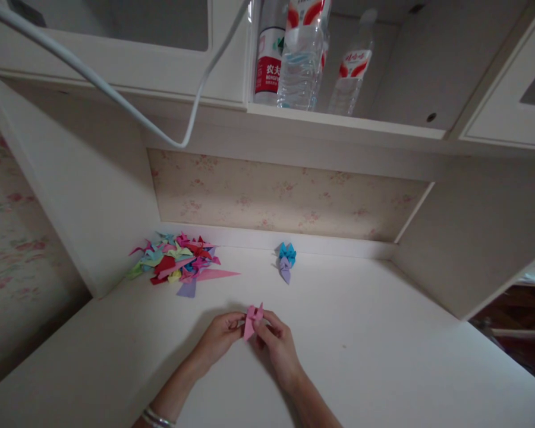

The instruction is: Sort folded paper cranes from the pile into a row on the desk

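Observation:
Both of my hands meet over the white desk (pixel 383 356) and pinch a small folded pink paper piece (pixel 251 319) between their fingertips. My left hand (pixel 220 334) grips its left side, and my right hand (pixel 277 342) grips its right side with fingers curled. The paper stands upright between them, just above the desk surface. A silver bracelet (pixel 158 418) sits on my left wrist.
A pile of several folded coloured paper pieces (pixel 178 263) lies at the back left of the desk. A blue and purple folded piece (pixel 286 260) lies near the back wall. Plastic water bottles (pixel 303 53) stand on the shelf above. A white cable (pixel 116 95) hangs across the top left.

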Action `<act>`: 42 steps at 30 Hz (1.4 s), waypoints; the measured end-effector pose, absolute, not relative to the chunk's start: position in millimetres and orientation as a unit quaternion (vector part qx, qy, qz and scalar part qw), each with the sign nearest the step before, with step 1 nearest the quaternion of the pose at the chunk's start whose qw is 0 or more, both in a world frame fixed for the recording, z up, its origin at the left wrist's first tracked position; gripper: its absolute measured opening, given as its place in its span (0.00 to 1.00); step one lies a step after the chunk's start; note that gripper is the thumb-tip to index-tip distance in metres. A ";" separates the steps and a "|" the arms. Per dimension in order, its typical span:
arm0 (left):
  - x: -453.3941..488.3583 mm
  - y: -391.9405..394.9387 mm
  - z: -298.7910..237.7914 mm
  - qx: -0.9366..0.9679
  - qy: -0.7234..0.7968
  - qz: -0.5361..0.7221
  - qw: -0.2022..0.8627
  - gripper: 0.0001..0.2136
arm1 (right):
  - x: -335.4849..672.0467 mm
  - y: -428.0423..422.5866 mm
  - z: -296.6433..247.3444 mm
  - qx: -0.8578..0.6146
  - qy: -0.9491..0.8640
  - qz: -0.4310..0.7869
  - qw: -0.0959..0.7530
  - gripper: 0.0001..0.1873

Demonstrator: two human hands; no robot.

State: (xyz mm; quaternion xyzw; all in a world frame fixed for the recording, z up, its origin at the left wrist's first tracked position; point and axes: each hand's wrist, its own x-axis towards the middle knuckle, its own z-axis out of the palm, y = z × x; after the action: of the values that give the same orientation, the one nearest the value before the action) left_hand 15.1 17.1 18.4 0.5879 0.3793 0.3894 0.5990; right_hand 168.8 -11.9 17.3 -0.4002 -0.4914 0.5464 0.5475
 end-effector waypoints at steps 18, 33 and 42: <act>11.6 14.1 23.7 0.563 0.415 0.373 0.609 0.15 | 171.5 -7.7 6.4 -0.417 -0.477 0.525 0.568 0.16; 12.6 15.0 19.8 0.571 0.419 0.381 0.595 0.15 | 172.5 -8.6 9.0 -0.407 -0.492 0.534 0.554 0.14; 13.4 15.8 19.9 0.580 0.411 0.383 0.591 0.18 | 169.9 -8.2 7.8 -0.437 -0.478 0.521 0.556 0.16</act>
State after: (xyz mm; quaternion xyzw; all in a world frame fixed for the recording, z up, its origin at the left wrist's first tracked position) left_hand 13.4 15.8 19.9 0.5798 0.4106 0.3827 0.5906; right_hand 169.9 -8.2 7.8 -0.4369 -0.4781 0.5215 0.5555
